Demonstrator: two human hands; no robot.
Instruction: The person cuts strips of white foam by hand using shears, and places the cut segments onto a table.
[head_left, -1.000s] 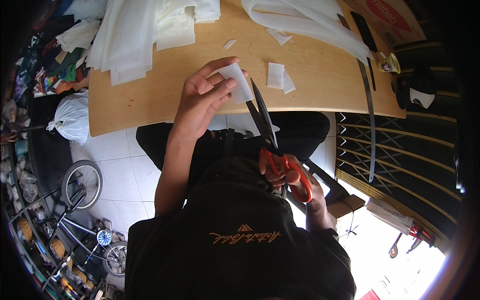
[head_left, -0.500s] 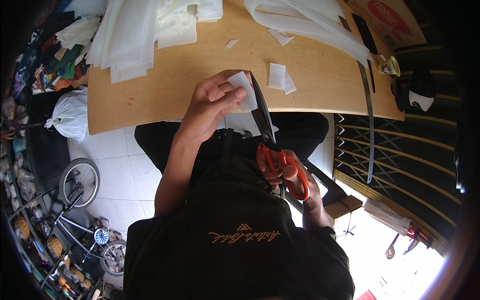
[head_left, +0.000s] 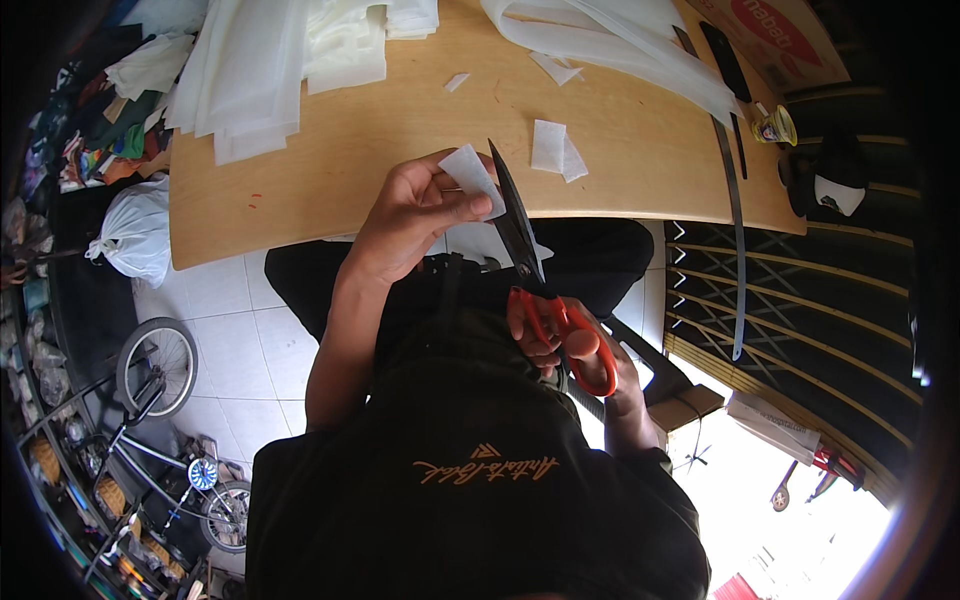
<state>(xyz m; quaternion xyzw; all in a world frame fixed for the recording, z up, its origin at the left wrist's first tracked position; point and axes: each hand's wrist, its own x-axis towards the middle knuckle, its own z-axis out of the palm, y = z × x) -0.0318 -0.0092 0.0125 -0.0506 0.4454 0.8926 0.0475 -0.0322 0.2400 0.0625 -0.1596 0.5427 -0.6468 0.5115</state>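
My left hand (head_left: pixel 418 212) pinches a small white piece of fabric (head_left: pixel 468 172) between thumb and fingers, above the table's near edge. Red-handled scissors (head_left: pixel 517 237) with dark blades are in my right hand (head_left: pixel 590 350), its fingers through the handle loops. The blades point up and away, right beside the fabric's right edge; I cannot tell whether they touch it. On the wooden table (head_left: pixel 370 140), just beyond the blades, two small white pieces (head_left: pixel 549 147) lie overlapping. Farther back are a white scrap (head_left: pixel 555 68) and a smaller sliver (head_left: pixel 457 81).
Stacked white fabric strips (head_left: pixel 245 85) cover the table's far left, and a long looped strip (head_left: pixel 620 45) its far right. A metal ruler (head_left: pixel 738 260) overhangs the right edge near a small yellow cup (head_left: pixel 774 126). A white plastic bag (head_left: pixel 135 235) and a bicycle (head_left: pixel 160 440) stand left.
The scissors' tips have come away from behind the fabric and now stick up beside it. The fabric is tilted a little more to the left in my left hand.
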